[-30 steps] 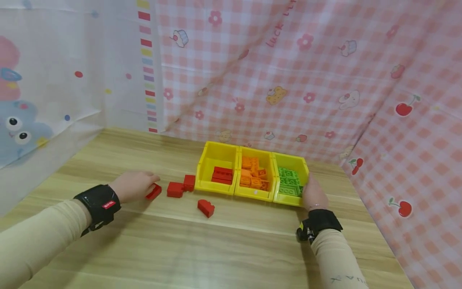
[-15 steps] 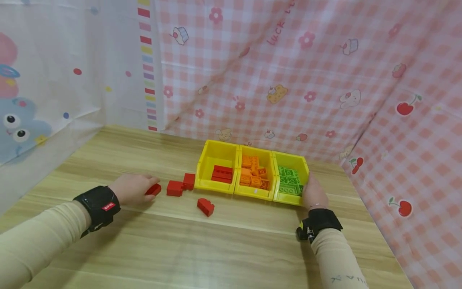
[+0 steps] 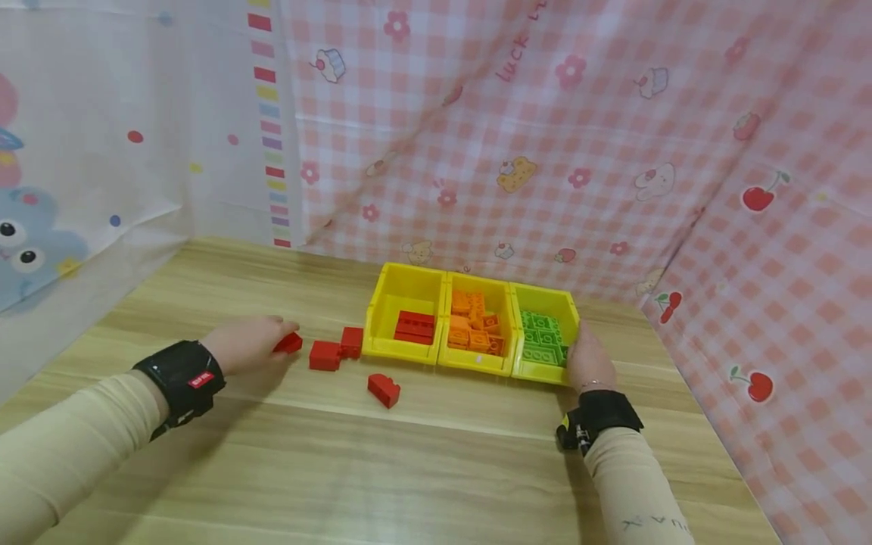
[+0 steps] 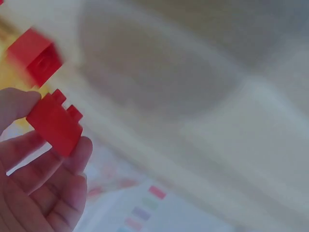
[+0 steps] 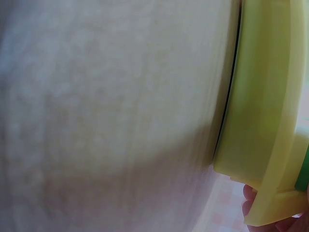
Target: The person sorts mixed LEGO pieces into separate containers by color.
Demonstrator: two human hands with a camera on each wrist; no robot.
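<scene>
The left hand (image 3: 248, 344) pinches a red brick (image 3: 289, 343) between thumb and fingertips, the fingers (image 4: 72, 154) curled under it, lifted just off the table (image 3: 436, 454) on its left half. Two more red bricks (image 3: 325, 355) lie touching each other just right of the held one, between it and the bins; a fourth, an arched brick (image 3: 384, 390), lies apart, nearer the person, in front of the red bin. Three yellow bins stand side by side, touching, near the table's far edge: the left bin (image 3: 403, 284) holds red bricks, the middle bin (image 3: 496, 291) orange ones, the right bin (image 3: 557, 299) green ones. The right hand (image 3: 589, 363) rests against the right bin's outer right wall, fingers wrapped round its front corner; in the right wrist view fingertips (image 5: 251, 198) show under the rim. A pink checked cloth (image 3: 545, 136) hangs close behind the bins and down the table's right edge; a white cloth (image 3: 102, 151) closes the left side. The wide near part of the table lies open between the two sleeves.
</scene>
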